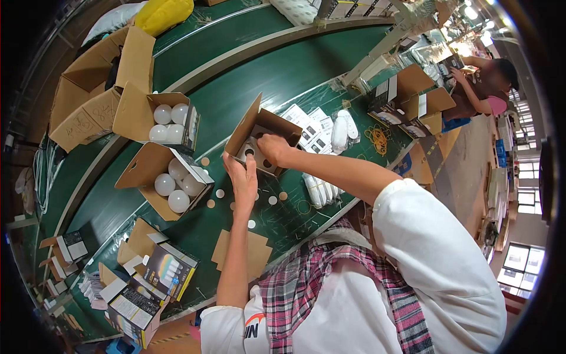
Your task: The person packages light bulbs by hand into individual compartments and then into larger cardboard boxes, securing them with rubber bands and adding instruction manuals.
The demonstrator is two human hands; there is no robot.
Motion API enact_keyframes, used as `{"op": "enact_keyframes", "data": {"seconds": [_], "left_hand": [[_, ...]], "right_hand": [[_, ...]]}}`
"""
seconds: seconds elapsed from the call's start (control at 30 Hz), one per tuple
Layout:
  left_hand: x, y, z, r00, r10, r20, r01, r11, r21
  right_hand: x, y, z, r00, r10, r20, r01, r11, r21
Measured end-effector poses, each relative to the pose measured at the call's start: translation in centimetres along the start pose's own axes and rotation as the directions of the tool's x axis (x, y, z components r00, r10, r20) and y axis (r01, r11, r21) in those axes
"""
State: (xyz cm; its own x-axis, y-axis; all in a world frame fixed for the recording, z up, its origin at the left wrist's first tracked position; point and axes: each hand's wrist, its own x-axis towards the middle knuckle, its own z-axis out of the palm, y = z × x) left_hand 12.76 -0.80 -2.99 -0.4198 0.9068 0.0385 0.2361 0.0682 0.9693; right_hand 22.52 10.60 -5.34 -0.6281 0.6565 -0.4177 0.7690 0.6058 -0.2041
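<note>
An open cardboard box (280, 123) stands on the green conveyor belt in front of me, its flap raised. Inside it lies a light cardboard insert (250, 148) with round holes. My left hand (240, 180) holds the near left wall of the box, thumb on the inner side and fingers outside. My right hand (275, 149) reaches into the box, fingers curled down against the insert; whatever they may grip is hidden. To the left, two open boxes hold several white light bulbs (178, 201), and more bulbs (170, 123) show in the farther box.
Leaflets (311, 127), wrapped white packs (344, 131) and yellow rubber bands (378, 140) lie right of the box. Round cardboard discs (272, 200) and a flat cardboard piece (243, 251) lie nearer. Printed cartons (168, 265) stand lower left. Another person (483, 88) works at far right.
</note>
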Motion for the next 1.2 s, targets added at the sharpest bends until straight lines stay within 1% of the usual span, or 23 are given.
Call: {"op": "enact_keyframes", "data": {"seconds": [0.17, 0.2, 0.27, 0.33, 0.37, 0.43, 0.53, 0.57, 0.6, 0.63, 0.67, 0.7, 0.73, 0.77, 0.83, 0.87, 0.9, 0.93, 0.97, 1.03, 1.1, 1.13, 1.2], "left_hand": [[0.1, -0.3, -0.4, 0.998, 0.039, 0.045, -0.041, 0.999, 0.035], [0.2, 0.0, -0.2, 0.999, 0.042, 0.012, -0.042, 0.999, 0.011], [0.2, -0.6, -0.3, 0.998, 0.051, 0.038, -0.052, 0.998, 0.023], [0.0, -0.5, -0.4, 0.999, 0.03, 0.023, -0.03, 0.999, 0.023], [0.0, -0.3, -0.4, 0.999, 0.026, 0.021, -0.026, 0.999, 0.023], [0.2, -0.5, -0.3, 0.999, 0.017, 0.029, -0.017, 1.0, -0.002], [0.1, 0.2, -0.4, 0.997, -0.015, 0.069, 0.019, 0.998, -0.064], [0.2, 0.2, -0.4, 0.997, -0.02, 0.078, 0.026, 0.997, -0.068], [0.3, 0.2, -0.5, 0.996, -0.029, 0.087, 0.035, 0.997, -0.07], [0.3, 0.2, -0.4, 0.998, -0.054, 0.015, 0.053, 0.998, 0.045], [-0.1, 0.5, 0.1, 0.995, 0.035, -0.091, -0.025, 0.995, 0.1], [-0.8, 2.6, 0.3, 0.971, 0.142, -0.195, -0.111, 0.981, 0.162], [-1.4, 4.6, 0.2, 0.923, 0.252, -0.29, -0.187, 0.954, 0.233], [-2.2, 6.1, -0.5, 0.899, 0.348, -0.267, -0.258, 0.912, 0.321], [-3.2, 8.5, -0.9, 0.843, 0.512, -0.163, -0.395, 0.796, 0.458], [-2.4, 9.7, -0.6, 0.872, 0.486, 0.065, -0.456, 0.756, 0.47], [-0.6, 10.9, 0.0, 0.86, 0.421, 0.288, -0.51, 0.721, 0.469], [0.9, 11.4, 0.8, 0.803, 0.339, 0.49, -0.567, 0.687, 0.455], [2.3, 11.3, 2.3, 0.765, 0.348, 0.542, -0.618, 0.632, 0.467], [5.7, 7.9, 3.3, 0.649, 0.22, 0.729, -0.714, 0.507, 0.483], [8.6, 3.6, 3.5, 0.532, -0.065, 0.844, -0.772, 0.372, 0.515], [9.8, 2.9, 4.0, 0.464, -0.219, 0.858, -0.801, 0.311, 0.512], [11.0, 1.9, 4.9, 0.408, -0.344, 0.846, -0.83, 0.245, 0.5]], "right_hand": [[0.1, 0.1, -0.3, 0.996, -0.086, 0.008, 0.087, 0.992, -0.094], [-0.4, -0.3, -1.4, 0.996, -0.062, -0.069, 0.053, 0.991, -0.125], [-3.1, -1.8, -3.9, 0.98, -0.013, -0.2, -0.022, 0.985, -0.171], [-4.3, -1.0, -5.2, 0.895, -0.048, -0.443, 0.038, 0.999, -0.031], [-5.3, -0.3, -6.2, 0.837, -0.097, -0.539, 0.092, 0.995, -0.035], [-7.6, 1.8, -8.9, 0.675, -0.176, -0.716, 0.182, 0.981, -0.07], [-8.8, 4.6, -7.9, 0.73, -0.023, -0.683, 0.05, 0.999, 0.019], [-8.7, 5.4, -7.5, 0.898, 0.088, -0.431, -0.018, 0.986, 0.164], [-8.7, 5.9, -7.4, 0.954, 0.11, -0.278, -0.044, 0.972, 0.232], [-8.2, 6.6, -6.0, 0.958, 0.097, -0.269, -0.029, 0.969, 0.245], [-7.4, 7.5, -4.6, 0.964, 0.082, -0.253, -0.014, 0.965, 0.262], [-7.4, 7.6, -4.4, 0.954, 0.074, -0.29, 0.012, 0.959, 0.284], [-7.5, 7.5, -4.1, 0.943, 0.063, -0.327, 0.042, 0.951, 0.306], [-7.6, 7.3, -3.7, 0.93, 0.054, -0.363, 0.073, 0.942, 0.327], [-7.6, 7.0, -3.7, 0.925, 0.082, -0.372, 0.046, 0.946, 0.322], [-7.6, 7.1, -3.7, 0.922, 0.091, -0.376, 0.034, 0.949, 0.313], [-7.1, 7.7, -2.8, 0.894, 0.062, -0.443, 0.097, 0.94, 0.327], [-6.7, 8.0, -2.3, 0.891, 0.058, -0.45, 0.124, 0.923, 0.363], [-6.3, 8.1, -2.0, 0.887, 0.054, -0.458, 0.152, 0.904, 0.4], [-6.1, 8.1, -1.8, 0.889, 0.042, -0.456, 0.189, 0.874, 0.448], [-6.2, 8.1, -1.6, 0.882, 0.069, -0.467, 0.184, 0.86, 0.476], [-6.1, 8.4, -1.4, 0.881, 0.083, -0.465, 0.179, 0.853, 0.491], [-5.9, 8.6, -0.7, 0.871, 0.088, -0.484, 0.202, 0.833, 0.515]]}}
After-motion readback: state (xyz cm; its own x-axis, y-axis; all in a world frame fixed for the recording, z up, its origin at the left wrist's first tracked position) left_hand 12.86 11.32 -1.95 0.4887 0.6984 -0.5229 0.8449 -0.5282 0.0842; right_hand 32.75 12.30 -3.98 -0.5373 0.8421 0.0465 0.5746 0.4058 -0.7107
